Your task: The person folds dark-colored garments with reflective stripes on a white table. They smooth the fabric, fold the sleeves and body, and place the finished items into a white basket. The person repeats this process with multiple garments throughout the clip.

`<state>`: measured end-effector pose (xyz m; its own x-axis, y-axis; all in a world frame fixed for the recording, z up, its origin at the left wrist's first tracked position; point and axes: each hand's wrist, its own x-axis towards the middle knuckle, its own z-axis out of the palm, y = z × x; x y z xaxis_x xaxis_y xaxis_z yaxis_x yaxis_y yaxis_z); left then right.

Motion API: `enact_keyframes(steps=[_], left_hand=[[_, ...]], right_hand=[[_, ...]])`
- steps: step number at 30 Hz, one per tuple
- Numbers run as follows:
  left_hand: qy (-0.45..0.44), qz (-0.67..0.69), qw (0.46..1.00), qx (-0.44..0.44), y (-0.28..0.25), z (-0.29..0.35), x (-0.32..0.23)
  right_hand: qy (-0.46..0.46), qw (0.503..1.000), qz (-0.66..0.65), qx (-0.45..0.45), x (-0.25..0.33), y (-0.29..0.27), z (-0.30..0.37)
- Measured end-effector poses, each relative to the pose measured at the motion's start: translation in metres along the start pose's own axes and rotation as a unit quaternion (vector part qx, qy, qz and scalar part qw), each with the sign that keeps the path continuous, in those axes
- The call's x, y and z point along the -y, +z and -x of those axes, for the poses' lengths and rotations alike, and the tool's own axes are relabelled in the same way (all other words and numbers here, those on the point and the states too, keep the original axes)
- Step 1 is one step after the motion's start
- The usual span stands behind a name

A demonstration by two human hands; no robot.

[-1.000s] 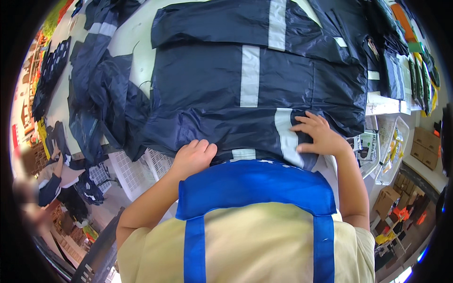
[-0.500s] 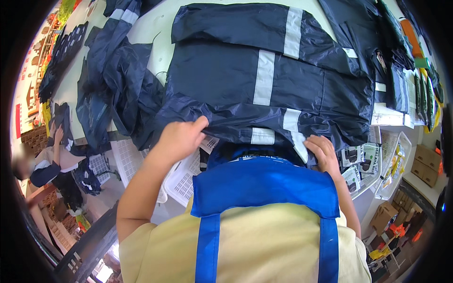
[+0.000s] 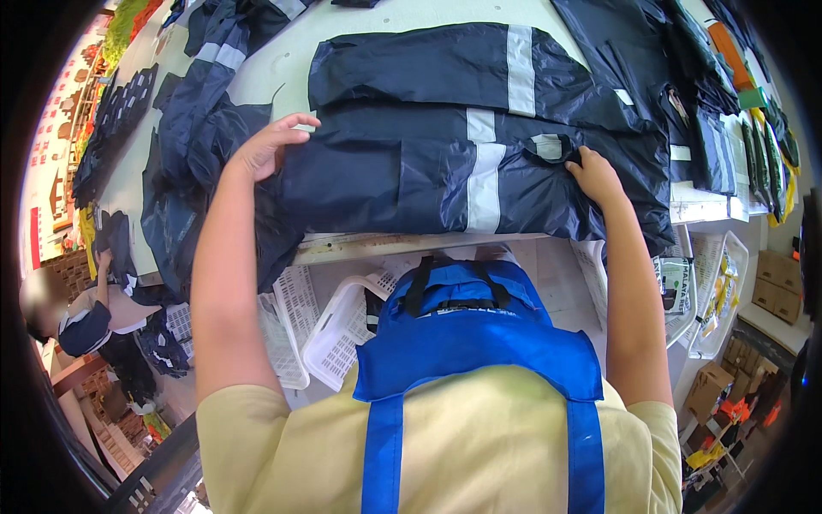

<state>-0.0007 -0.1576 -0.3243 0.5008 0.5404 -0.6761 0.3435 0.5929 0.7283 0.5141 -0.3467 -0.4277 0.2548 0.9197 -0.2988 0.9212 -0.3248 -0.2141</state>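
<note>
A dark navy rain jacket (image 3: 360, 184) with silver reflective bands lies on the pale table in front of me. Its near side is folded over toward the middle, and a sleeve lies lengthwise along the far side. My right hand (image 3: 597, 177) pinches the fabric near the right end of the fold, beside a short reflective strip. Over the left end of the jacket is my left hand (image 3: 272, 147), its fingers curved and apart with nothing in them.
More dark garments (image 3: 193, 146) are heaped left on the table (image 3: 411, 17); others are stacked at the right. White plastic baskets (image 3: 330, 351) stand below the table's near edge. A co-worker (image 3: 86, 317) is at the far left. Cardboard boxes (image 3: 775, 287) sit on the right.
The jacket's near side has been folded away from me onto its body. My left hand has moved up and left and let go; my right hand has moved away from me with the fabric.
</note>
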Motion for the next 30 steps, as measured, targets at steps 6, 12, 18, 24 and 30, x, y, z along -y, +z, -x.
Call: enact_keyframes(steps=[6, 12, 18, 24, 30], left_hand=[[0.016, 0.219, 0.971, -0.094, 0.002, -0.008, 0.098], [0.074, 0.117, 0.976, -0.168, 0.034, 0.009, 0.096], [0.065, -0.272, 0.874, -0.397, 0.025, -0.026, 0.123], [0.358, -0.519, 0.637, -0.444, 0.094, -0.031, 0.062], [0.236, -0.681, 0.680, -0.135, 0.171, -0.075, 0.081]], right_hand=[[-0.027, 0.981, 0.075, -0.176, 0.036, 0.011, 0.009], [-0.188, 0.952, 0.014, -0.241, 0.020, 0.018, -0.006], [-0.151, 0.965, -0.161, -0.142, 0.025, 0.015, -0.046], [-0.142, 0.970, -0.077, -0.183, 0.024, 0.024, -0.046], [-0.121, 0.955, 0.008, -0.270, 0.050, -0.002, -0.009]])
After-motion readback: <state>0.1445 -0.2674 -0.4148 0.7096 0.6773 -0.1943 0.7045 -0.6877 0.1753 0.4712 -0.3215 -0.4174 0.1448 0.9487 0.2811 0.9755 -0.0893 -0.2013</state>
